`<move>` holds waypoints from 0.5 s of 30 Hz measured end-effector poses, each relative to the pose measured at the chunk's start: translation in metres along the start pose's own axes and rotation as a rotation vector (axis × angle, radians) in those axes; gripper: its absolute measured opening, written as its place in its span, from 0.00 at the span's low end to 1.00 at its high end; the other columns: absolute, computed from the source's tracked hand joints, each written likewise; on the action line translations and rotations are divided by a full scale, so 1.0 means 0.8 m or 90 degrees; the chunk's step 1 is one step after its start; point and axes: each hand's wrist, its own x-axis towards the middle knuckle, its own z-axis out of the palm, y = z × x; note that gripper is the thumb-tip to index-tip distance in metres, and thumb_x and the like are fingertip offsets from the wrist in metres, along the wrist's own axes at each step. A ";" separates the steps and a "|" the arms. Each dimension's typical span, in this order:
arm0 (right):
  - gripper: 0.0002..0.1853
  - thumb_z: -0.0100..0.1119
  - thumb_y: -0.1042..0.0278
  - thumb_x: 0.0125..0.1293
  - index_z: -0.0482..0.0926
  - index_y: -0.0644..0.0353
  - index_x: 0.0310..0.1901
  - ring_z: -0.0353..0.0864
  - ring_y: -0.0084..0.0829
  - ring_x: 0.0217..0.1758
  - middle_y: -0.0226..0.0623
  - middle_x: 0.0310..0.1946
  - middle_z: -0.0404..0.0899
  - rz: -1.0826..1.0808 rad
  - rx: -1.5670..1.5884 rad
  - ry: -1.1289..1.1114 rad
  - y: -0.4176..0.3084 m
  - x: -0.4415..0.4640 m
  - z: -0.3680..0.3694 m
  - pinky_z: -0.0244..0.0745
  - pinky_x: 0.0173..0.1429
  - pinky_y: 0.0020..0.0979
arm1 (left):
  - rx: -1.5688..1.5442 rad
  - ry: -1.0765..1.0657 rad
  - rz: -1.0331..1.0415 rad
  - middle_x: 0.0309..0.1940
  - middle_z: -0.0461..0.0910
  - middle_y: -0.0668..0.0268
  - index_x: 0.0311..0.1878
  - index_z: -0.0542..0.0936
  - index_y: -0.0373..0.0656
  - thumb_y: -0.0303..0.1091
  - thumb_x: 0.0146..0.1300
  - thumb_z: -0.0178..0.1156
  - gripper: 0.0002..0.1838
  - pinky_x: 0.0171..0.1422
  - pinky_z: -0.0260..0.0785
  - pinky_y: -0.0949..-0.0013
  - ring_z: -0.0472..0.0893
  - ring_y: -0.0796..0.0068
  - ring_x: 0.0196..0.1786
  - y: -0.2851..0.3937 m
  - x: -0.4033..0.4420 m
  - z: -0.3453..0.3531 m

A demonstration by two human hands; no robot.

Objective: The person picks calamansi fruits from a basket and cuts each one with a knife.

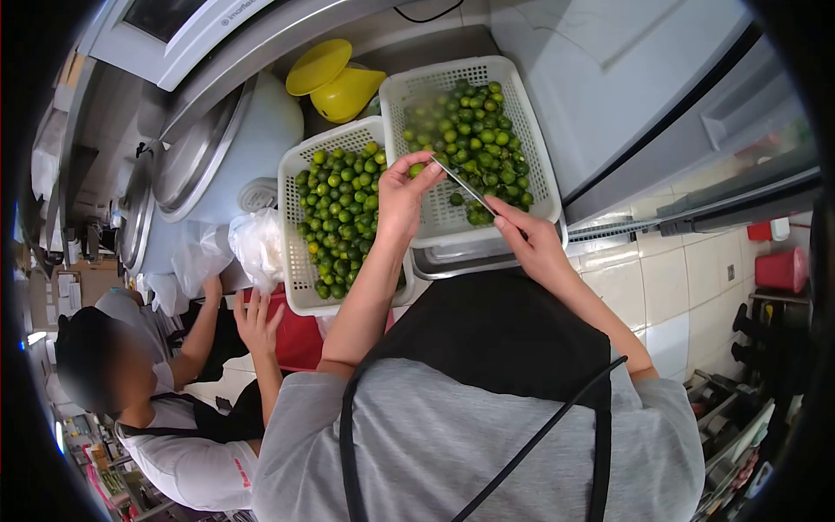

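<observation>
My left hand (403,193) pinches a small green lime (417,169) between thumb and fingers, partly hidden by them. A knife (463,183) is gripped in my right hand (527,239), its thin blade slanting up and left so that the tip meets the left fingertips. Both hands are over the right white basket (541,174), which holds a pile of limes (484,130). Left of my left forearm stands a second white basket (291,252), fuller with loose limes (341,213).
A yellow container (344,94) stands behind the baskets. A metal tray (470,259) lies under the right basket. At left, a co-worker (191,435) has both hands near clear plastic bags (257,246). Large lidded pots (204,161) stand beyond; a grey appliance (626,78) is at right.
</observation>
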 end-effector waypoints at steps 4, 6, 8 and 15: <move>0.17 0.51 0.64 0.65 0.73 0.57 0.54 0.80 0.38 0.39 0.47 0.40 0.79 -0.007 -0.025 0.007 -0.001 0.018 0.006 0.71 0.45 0.29 | -0.004 -0.045 -0.028 0.37 0.78 0.62 0.41 0.76 0.34 0.22 0.58 0.58 0.08 0.50 0.74 0.69 0.79 0.74 0.40 -0.007 -0.007 0.004; 0.17 0.51 0.64 0.65 0.73 0.57 0.54 0.79 0.38 0.37 0.48 0.39 0.79 -0.043 -0.011 0.020 -0.001 0.020 0.008 0.71 0.44 0.29 | -0.026 -0.056 -0.035 0.37 0.78 0.62 0.42 0.76 0.35 0.23 0.59 0.56 0.07 0.51 0.74 0.68 0.79 0.74 0.41 -0.004 -0.008 0.000; 0.17 0.51 0.64 0.65 0.73 0.57 0.54 0.79 0.38 0.36 0.48 0.38 0.79 -0.019 -0.004 -0.014 -0.005 0.019 0.008 0.71 0.43 0.30 | -0.135 -0.068 -0.123 0.38 0.77 0.64 0.40 0.76 0.34 0.25 0.59 0.57 0.07 0.51 0.74 0.71 0.78 0.74 0.42 0.003 -0.007 -0.010; 0.17 0.51 0.65 0.65 0.73 0.57 0.54 0.79 0.35 0.37 0.47 0.40 0.79 0.034 -0.058 -0.068 -0.006 0.004 -0.007 0.71 0.43 0.30 | -0.099 -0.013 -0.059 0.39 0.78 0.64 0.44 0.76 0.34 0.26 0.58 0.58 0.10 0.52 0.73 0.70 0.78 0.73 0.43 0.047 -0.004 -0.068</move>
